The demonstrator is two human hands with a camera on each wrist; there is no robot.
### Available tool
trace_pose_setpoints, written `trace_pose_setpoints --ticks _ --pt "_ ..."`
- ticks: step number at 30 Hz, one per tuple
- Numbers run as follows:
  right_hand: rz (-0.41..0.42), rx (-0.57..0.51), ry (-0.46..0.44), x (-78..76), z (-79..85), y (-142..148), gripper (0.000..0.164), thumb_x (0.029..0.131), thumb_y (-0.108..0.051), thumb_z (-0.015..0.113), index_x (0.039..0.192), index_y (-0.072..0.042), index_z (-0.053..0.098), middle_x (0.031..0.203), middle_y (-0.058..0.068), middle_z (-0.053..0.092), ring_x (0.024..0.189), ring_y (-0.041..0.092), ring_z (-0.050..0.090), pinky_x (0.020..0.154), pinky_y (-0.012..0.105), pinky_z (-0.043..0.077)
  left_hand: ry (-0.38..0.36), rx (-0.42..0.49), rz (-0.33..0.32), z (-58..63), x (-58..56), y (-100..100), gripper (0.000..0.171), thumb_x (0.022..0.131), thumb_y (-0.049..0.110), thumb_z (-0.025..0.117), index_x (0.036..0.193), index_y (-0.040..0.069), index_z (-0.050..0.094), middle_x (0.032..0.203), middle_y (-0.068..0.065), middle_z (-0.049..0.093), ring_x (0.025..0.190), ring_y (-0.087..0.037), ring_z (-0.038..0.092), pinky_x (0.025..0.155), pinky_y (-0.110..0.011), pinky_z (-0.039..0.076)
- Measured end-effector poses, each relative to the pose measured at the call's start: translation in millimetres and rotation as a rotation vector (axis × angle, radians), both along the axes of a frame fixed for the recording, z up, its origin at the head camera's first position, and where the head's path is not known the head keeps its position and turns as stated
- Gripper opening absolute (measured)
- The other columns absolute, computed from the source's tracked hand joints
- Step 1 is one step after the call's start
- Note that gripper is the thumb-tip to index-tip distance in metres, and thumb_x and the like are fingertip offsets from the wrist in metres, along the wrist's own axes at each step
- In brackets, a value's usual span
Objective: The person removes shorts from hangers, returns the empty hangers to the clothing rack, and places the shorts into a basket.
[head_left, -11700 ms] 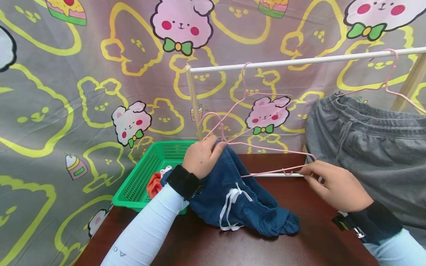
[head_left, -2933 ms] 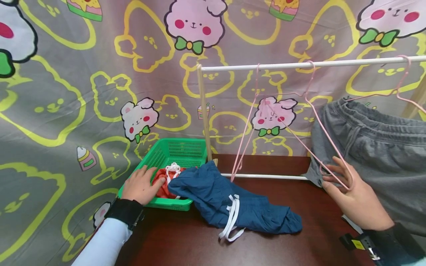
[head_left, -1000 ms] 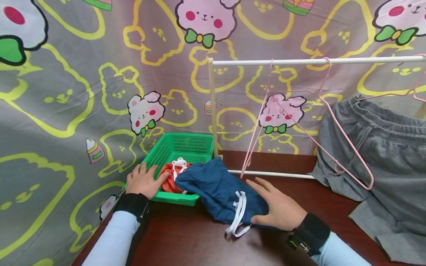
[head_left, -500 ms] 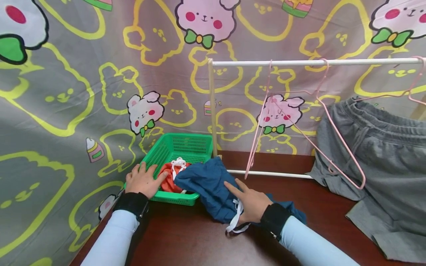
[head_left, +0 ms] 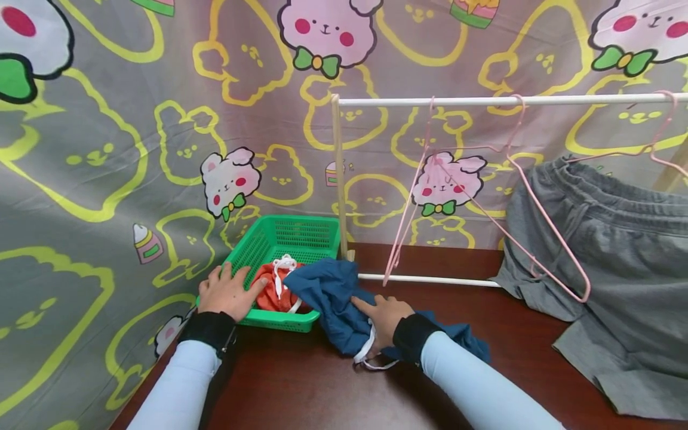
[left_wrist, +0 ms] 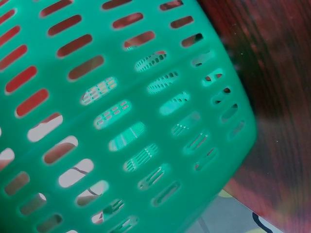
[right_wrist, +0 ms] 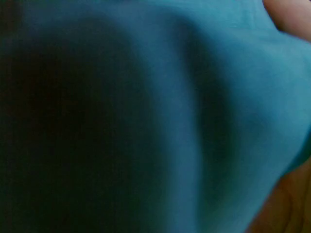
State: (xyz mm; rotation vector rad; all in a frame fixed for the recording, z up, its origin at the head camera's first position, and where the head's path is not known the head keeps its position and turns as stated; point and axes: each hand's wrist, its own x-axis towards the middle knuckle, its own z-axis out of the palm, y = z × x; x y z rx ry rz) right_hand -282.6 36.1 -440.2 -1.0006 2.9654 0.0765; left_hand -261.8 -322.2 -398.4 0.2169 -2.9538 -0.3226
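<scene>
Dark blue drawstring shorts [head_left: 328, 289] lie bunched on the table, one end over the right rim of a green plastic basket [head_left: 292, 320]. My right hand [head_left: 384, 319] grips them near the white drawstring [head_left: 368, 345]; its thumb is hidden. Blue cloth [right_wrist: 252, 111] fills most of the right wrist view, blurred, with a bit of finger at the top right corner. My left hand [head_left: 226, 292] rests on the basket's left front edge, its fingers spread. An orange garment [head_left: 273, 289] with a white cord sits in the basket. The left wrist view shows the basket's slotted wall [left_wrist: 126, 111].
A white rail [head_left: 484, 101] on wooden posts stands behind. Two bare pink hangers [head_left: 411, 209] [head_left: 548, 221] hang from it, and grey shorts [head_left: 607, 251] hang on another at the right. The patterned curtain [head_left: 177, 197] closes off the back and left. The table [head_left: 301, 382] is dark brown.
My right hand let go of a pink hanger, moved left and down to the blue shorts and took hold, bunching the cloth. Earlier my left hand left the shorts for the basket; it stays there.
</scene>
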Motion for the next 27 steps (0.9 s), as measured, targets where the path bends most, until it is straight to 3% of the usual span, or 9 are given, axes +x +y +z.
trace_pose_setpoints --ticks 3,5,9,12,15,20,24,27 --pt "-0.007 0.006 -0.032 -2.6 -0.1 -4.0 0.101 0.063 -0.063 0.089 0.149 -0.031 0.048 0.118 0.016 0.061 0.093 0.032 0.061 0.074 0.046 0.057 0.000 -0.003 -0.002 1.2 0.2 0.5 0.085 0.097 0.071 0.041 0.150 0.004 0.044 0.155 -0.037 0.023 0.140 -0.057 0.015 0.106 -0.075 0.014" --pt "-0.002 0.016 -0.049 -3.8 -2.9 -5.9 0.085 0.073 -0.055 0.087 0.146 -0.029 0.052 0.118 0.015 0.064 0.092 0.031 0.063 0.075 0.046 0.058 0.000 -0.004 -0.004 1.9 0.4 0.6 0.085 0.097 0.071 0.041 0.150 0.004 0.045 0.154 -0.037 0.023 0.140 -0.057 0.015 0.106 -0.075 0.015" --pt "0.014 0.010 -0.061 -3.6 -8.6 -7.7 0.053 0.090 -0.029 0.076 0.140 -0.025 0.057 0.111 0.013 0.067 0.081 0.025 0.064 0.071 0.041 0.058 -0.001 -0.004 -0.004 2.5 1.0 1.3 0.085 0.097 0.071 0.042 0.149 0.004 0.046 0.154 -0.037 0.023 0.140 -0.057 0.015 0.106 -0.075 0.014" --pt "0.038 -0.024 -0.056 -2.1 -9.1 -5.4 0.040 0.094 -0.018 0.067 0.133 -0.023 0.060 0.104 0.012 0.068 0.081 0.025 0.062 0.074 0.040 0.057 -0.002 -0.002 -0.002 2.1 1.5 2.2 0.085 0.097 0.071 0.041 0.149 0.004 0.046 0.155 -0.037 0.023 0.140 -0.057 0.015 0.106 -0.075 0.014" --pt "0.054 -0.164 -0.119 -2.0 -6.1 -1.0 0.036 0.095 -0.008 0.062 0.129 -0.018 0.062 0.107 0.012 0.068 0.091 0.026 0.062 0.085 0.044 0.054 -0.002 -0.004 0.001 2.0 1.0 1.7 0.085 0.097 0.071 0.041 0.149 0.004 0.047 0.155 -0.038 0.023 0.140 -0.057 0.015 0.106 -0.075 0.014" --pt "0.071 -0.538 -0.241 1.4 -1.3 8.0 0.042 0.087 0.012 0.055 0.116 -0.016 0.067 0.111 0.006 0.066 0.100 0.025 0.061 0.094 0.046 0.050 0.011 -0.010 -0.001 2.0 0.9 1.4 0.085 0.097 0.072 0.040 0.148 0.005 0.048 0.155 -0.038 0.023 0.140 -0.057 0.015 0.106 -0.075 0.015" --pt "0.030 -0.773 -0.282 8.7 2.8 9.4 0.036 0.091 0.006 0.055 0.106 -0.024 0.068 0.107 -0.003 0.064 0.099 0.020 0.060 0.093 0.044 0.049 0.008 -0.014 -0.002 1.0 1.4 1.6 0.085 0.096 0.072 0.039 0.148 0.005 0.049 0.155 -0.037 0.022 0.140 -0.057 0.016 0.106 -0.075 0.015" --pt "-0.027 -0.937 -0.332 13.5 10.4 5.7 0.024 0.100 -0.008 0.055 0.103 -0.028 0.069 0.107 -0.006 0.065 0.100 0.017 0.060 0.094 0.042 0.047 0.007 -0.017 -0.002 -0.4 1.2 1.4 0.086 0.096 0.073 0.039 0.147 0.004 0.049 0.154 -0.038 0.023 0.139 -0.057 0.016 0.105 -0.075 0.016"
